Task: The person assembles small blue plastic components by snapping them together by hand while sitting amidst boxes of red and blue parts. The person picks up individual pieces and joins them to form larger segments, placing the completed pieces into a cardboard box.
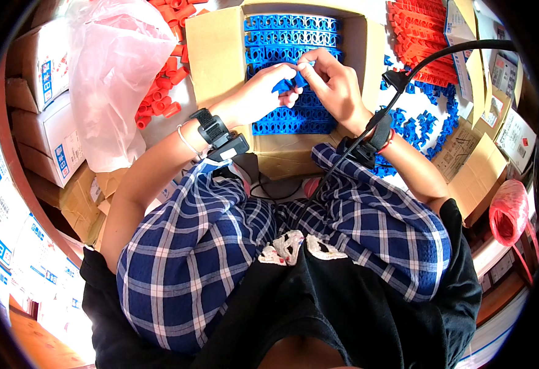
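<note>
My left hand (258, 93) and my right hand (338, 87) meet above an open cardboard box (215, 61). Between the left fingers sits a small blue plastic clip (283, 87), partly hidden by them. My right thumb and forefinger pinch a blue clip part (299, 79) close beside it; whether the two are joined I cannot make out. Inside the box, blue clips (291, 38) lie in tight, even rows, with my hands covering the middle ones.
Red tube-shaped fittings (160, 98) lie loose beside a translucent plastic bag (113, 74) at the left. Red clips (418, 40) are stacked far right, above loose blue clips (414, 126). A black cable (441, 54) crosses my right wrist. Pink twine (508, 212) and cartons (42, 71) stand around.
</note>
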A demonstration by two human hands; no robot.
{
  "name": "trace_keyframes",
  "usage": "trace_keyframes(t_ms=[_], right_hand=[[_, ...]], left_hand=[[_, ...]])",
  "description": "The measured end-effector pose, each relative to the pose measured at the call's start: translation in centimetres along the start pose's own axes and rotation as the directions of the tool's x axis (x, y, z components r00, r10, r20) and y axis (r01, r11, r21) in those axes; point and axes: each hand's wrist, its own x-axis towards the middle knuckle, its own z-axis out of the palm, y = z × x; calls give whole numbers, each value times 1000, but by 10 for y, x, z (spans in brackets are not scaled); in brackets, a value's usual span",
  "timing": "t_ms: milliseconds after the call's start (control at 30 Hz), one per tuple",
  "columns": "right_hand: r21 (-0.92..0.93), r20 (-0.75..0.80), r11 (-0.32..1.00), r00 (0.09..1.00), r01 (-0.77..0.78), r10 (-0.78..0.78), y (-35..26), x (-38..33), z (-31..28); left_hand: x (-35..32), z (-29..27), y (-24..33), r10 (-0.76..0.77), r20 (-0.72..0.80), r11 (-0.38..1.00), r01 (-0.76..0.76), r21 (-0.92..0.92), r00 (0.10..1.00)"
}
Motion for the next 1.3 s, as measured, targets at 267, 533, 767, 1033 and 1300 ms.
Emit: trace_keyframes(t_ms=[267,533,767,1033,1300], right_hand=[[-18,30,960,960,278,-278,2,-4,-3],[142,80,983,991,-114,104,2,-2,1],[107,253,991,961,85,-110,9,0,-10],[96,240,992,966,77,-99,9,4,-11],[87,273,993,957,76,-98,11,18,-21]], left_hand=[[0,-1,1,43,45,999,-42,-32,998],[5,-4,0,-8,31,999,10,-52,999],[5,-5,-2,25,-14,999,-25,-36,1000],[5,-5,-4,127,-2,977,-125,173,992],[3,0,-2,47,-68,998,-44,47,997]])
